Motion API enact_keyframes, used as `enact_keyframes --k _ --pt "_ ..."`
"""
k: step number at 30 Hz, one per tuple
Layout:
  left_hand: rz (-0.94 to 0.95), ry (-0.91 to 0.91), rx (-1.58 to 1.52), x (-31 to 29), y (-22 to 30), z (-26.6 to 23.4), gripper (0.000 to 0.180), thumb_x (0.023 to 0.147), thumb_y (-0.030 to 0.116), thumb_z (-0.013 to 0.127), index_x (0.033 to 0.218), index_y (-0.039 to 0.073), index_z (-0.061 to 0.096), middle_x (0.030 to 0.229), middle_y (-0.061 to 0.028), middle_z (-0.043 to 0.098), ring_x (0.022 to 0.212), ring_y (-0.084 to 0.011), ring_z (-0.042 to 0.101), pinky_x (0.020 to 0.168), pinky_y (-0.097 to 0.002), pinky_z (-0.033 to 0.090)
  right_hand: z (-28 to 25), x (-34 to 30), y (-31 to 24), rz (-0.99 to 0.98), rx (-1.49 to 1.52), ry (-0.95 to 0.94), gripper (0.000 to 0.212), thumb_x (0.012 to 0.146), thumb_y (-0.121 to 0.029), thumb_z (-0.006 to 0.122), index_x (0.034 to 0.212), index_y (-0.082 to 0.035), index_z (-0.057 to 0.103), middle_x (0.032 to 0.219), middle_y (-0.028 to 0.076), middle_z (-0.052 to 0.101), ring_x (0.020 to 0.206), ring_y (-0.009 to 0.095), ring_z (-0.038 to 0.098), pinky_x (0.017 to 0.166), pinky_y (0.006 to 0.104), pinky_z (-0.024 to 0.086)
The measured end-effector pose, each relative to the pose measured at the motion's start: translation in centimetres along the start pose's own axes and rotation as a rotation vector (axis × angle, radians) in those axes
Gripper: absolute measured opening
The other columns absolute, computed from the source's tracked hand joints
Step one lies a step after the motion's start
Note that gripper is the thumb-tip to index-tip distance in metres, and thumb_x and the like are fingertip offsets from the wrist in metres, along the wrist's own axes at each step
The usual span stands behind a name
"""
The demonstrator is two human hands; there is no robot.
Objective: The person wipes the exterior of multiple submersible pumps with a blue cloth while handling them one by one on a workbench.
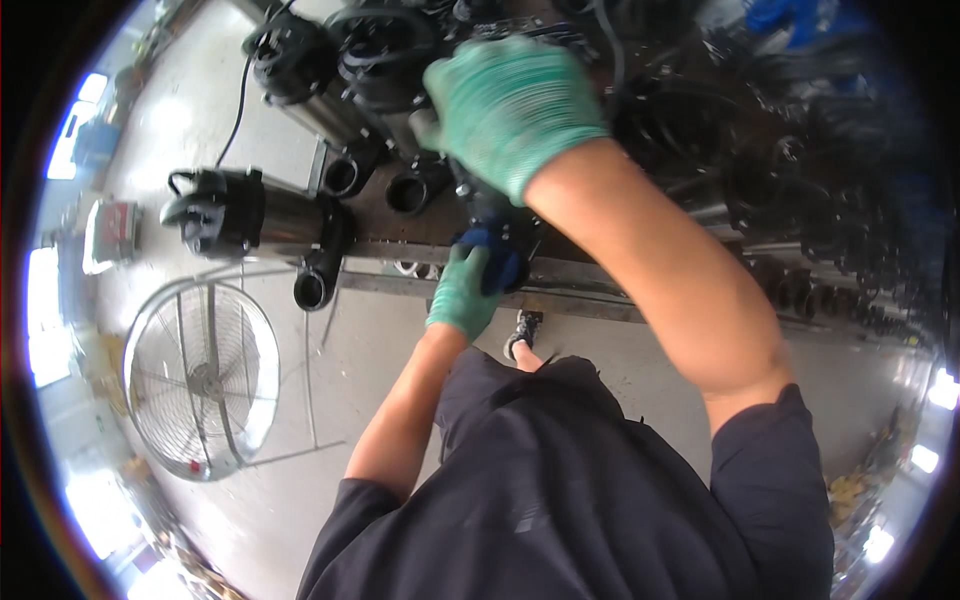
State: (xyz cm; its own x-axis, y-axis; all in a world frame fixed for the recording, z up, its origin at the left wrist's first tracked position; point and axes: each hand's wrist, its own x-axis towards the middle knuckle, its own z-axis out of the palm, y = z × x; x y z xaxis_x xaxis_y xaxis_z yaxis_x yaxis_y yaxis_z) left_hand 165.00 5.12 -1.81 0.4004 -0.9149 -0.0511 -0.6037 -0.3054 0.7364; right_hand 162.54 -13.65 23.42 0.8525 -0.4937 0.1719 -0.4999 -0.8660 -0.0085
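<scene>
My left hand (464, 296), in a green knit glove, is closed on a dark blue round fitting (507, 270) at the near end of a black pump (492, 208), by the bench edge. Farther up, my right hand (515, 112), in a matching glove, is curled over the same pump's far part. Its fingertips and whatever they hold are hidden, and motion slightly blurs it. Just left stand two more black and steel pumps (385, 62), with round black outlets (406, 193) facing me. Another pump (245, 215) stands at the bench's left end.
A large round floor fan (205, 378) stands on the left, near the bench. Many dark metal parts (760, 170) crowd the right of the bench, with blue plastic (790, 22) behind them. A black cable (238, 115) hangs at the left. The bench's metal edge (580, 290) runs before me.
</scene>
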Motion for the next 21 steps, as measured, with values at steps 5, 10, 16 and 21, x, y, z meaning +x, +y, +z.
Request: enact_keyframes --k 5,10,16,21 --pt "0.013 -0.315 -0.098 -1.8 2.5 -6.2 0.043 0.084 0.012 0.077 0.124 0.004 0.064 0.125 -0.0217 0.064 0.110 -0.0408 0.066 0.092 -0.0470 0.055 1.4 -2.6 1.1 -0.102 0.199 0.370 0.032 0.089 -0.041 0.078 0.104 -0.013 0.075 0.110 0.006 0.070 0.108 0.026 0.068 0.095 0.0443 0.058" --pt "-0.083 -0.360 -0.905 -0.6 8.4 -6.9 0.052 0.103 0.025 0.066 0.150 0.012 0.047 0.148 -0.0122 0.057 0.130 -0.0230 0.060 0.109 -0.0386 0.052 2.7 -16.9 0.6 -0.177 0.668 0.477 0.065 0.072 -0.036 0.091 0.125 -0.011 0.064 0.145 0.015 0.054 0.143 0.043 0.045 0.116 0.0564 0.042" --pt "-0.225 -0.629 -0.765 0.3 17.3 -4.6 0.066 0.104 0.028 0.066 0.158 0.003 0.038 0.139 -0.0170 0.065 0.127 -0.0256 0.064 0.104 -0.0385 0.054 8.9 -28.6 2.9 0.321 1.151 0.362 0.076 0.082 -0.008 0.082 0.151 -0.007 0.048 0.156 0.019 0.047 0.146 0.043 0.045 0.122 0.0522 0.040" --pt "0.442 -0.637 0.361 6.2 25.3 -8.1 0.052 0.091 0.018 0.082 0.139 0.006 0.064 0.120 -0.0181 0.074 0.099 -0.0240 0.078 0.082 -0.0352 0.065 12.3 -30.1 3.4 0.548 1.335 0.697 0.073 0.089 0.001 0.075 0.153 0.001 0.040 0.148 0.021 0.057 0.135 0.035 0.059 0.117 0.0441 0.047"
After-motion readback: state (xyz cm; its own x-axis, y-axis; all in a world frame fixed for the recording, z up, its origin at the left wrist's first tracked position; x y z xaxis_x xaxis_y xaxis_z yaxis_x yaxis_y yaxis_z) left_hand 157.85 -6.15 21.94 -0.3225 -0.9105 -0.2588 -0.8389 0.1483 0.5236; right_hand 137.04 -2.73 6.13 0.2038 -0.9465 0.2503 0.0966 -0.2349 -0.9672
